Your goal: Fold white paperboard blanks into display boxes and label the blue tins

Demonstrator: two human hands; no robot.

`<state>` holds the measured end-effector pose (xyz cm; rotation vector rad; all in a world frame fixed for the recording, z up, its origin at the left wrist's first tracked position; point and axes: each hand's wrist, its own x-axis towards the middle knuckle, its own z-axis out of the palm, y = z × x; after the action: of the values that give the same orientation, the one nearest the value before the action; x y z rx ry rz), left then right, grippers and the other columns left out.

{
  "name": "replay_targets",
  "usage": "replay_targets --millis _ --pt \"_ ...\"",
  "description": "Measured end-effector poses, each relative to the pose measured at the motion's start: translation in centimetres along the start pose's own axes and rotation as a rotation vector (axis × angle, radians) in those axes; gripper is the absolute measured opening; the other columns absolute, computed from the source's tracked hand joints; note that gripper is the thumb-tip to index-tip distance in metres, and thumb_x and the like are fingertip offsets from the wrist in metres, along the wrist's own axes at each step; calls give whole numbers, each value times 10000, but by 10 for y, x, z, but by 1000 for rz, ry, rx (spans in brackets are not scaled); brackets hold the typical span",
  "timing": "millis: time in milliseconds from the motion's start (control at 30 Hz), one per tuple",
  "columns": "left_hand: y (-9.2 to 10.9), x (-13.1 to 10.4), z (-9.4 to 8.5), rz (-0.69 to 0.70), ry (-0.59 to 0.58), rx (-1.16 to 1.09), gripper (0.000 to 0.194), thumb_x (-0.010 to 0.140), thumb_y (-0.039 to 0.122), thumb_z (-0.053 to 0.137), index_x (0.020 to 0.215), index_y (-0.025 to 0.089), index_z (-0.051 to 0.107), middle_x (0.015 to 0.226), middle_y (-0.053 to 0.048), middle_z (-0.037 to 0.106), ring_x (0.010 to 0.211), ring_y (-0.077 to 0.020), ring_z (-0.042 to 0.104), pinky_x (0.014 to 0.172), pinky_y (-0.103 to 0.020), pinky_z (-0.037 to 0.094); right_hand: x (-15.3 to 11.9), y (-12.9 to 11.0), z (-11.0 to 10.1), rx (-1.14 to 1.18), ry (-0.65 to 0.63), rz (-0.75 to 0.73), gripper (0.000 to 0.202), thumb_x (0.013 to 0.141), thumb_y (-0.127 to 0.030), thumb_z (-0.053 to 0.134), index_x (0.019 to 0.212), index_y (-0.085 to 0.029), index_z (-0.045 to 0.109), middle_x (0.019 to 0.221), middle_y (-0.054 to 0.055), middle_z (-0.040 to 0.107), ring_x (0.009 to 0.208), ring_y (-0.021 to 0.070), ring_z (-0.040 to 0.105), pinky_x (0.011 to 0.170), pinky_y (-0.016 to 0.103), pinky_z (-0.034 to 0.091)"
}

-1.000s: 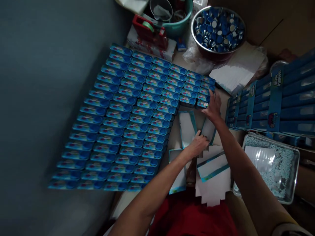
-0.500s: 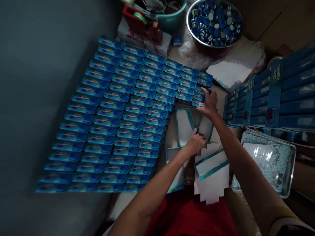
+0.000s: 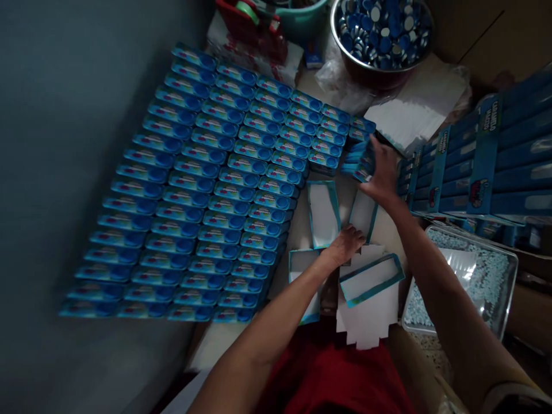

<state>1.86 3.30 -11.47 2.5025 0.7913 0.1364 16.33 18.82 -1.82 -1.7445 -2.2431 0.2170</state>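
My right hand (image 3: 383,172) is closed around a short stack of small blue packs (image 3: 359,160), tilted and turned onto their sides. It is just right of the large block of the same blue packs (image 3: 215,184), standing in rows. Lower down, my left hand (image 3: 346,244) has its fingers curled at the near end of an open blue-edged carton (image 3: 364,214); what it grips, if anything, is hidden. Another open carton (image 3: 324,215) lies left of that one. A further carton (image 3: 304,264) is partly behind my left forearm. A narrow carton (image 3: 371,280) rests on flat white card (image 3: 366,322).
A metal bowl (image 3: 382,63) of blue and silver discs stands at the back, beside a red tape dispenser (image 3: 259,29) and a teal basin (image 3: 302,23). Stacked blue boxes (image 3: 483,167) line the right side. Below them sits a clear tub (image 3: 513,287) of pale blue pieces.
My right hand has lifted a stack of packs away from the block's right end, tipping it and moving slightly right. My left hand stays by the carton, its thumb now lower.
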Motion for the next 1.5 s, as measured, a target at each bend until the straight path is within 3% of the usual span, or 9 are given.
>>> replay_targets --millis 133,367,600,767,900,1000,1133,1267,1500 --pt "-1 2 0 -10 22 -7 118 967 130 637 987 168 748 935 -94 728 909 -234 665 958 -399 439 -63 14 -26 134 48 -37 1152 796 -623 780 1687 -173 205 1516 213 443 1416 406 450 1195 587 416" --pt "-4 1 6 -52 37 -17 216 986 93 572 1016 180 767 959 -108 734 928 -242 650 948 -409 417 -103 22 -3 57 -109 -4 1007 784 -514 773 1632 -149 371 1461 212 483 1356 395 478 1190 569 431" --pt "-2 1 7 -56 28 -32 166 979 134 609 997 185 766 950 -100 724 915 -239 635 950 -412 430 -71 22 -3 -74 -275 -17 1085 717 -407 846 1658 -148 371 1523 215 479 1426 401 448 1242 541 366" --pt "3 1 -6 -59 64 -28 83 954 166 676 970 174 757 939 -89 710 963 -238 656 976 -409 483 -57 22 -13 -199 -438 -40 1340 629 -595 940 1702 -153 272 1765 280 167 1632 528 120 1255 748 189" --pt "5 -32 -17 -211 272 -7 253 990 293 680 1229 213 705 1270 -118 687 1251 -278 615 1175 -514 443 -8 -9 -9 -143 -257 -108 1212 804 -787 728 1719 -177 218 1793 253 100 1662 469 89 1274 711 194" --pt "4 -68 -15 -429 416 6 345 979 341 696 1284 182 659 1337 -144 661 1303 -300 589 1234 -570 406 44 -39 24 -97 -142 -143 1160 849 -824 643 1709 -151 249 1784 251 165 1668 432 113 1304 683 143" --pt "-3 -95 -5 -372 264 20 78 946 224 700 1015 188 711 1084 -94 716 1141 -285 646 1251 -630 363 70 -59 66 -132 -215 -179 1085 907 -771 611 1669 -57 317 1741 315 246 1655 451 165 1299 723 54" --pt "-12 -98 1 -290 222 24 170 952 104 616 855 193 723 812 -41 665 869 -217 639 1251 -610 368 52 -62 67 -175 -187 -237 870 1004 -602 551 1684 -117 311 1759 253 247 1667 400 141 1318 686 46" --pt "-16 -108 -2 -264 252 15 228 951 82 598 827 201 750 772 -39 648 825 -198 619 1243 -542 399 77 -67 71 -203 -285 -149 1124 789 -416 772 1720 -167 194 1626 244 366 1496 465 343 1241 720 165"
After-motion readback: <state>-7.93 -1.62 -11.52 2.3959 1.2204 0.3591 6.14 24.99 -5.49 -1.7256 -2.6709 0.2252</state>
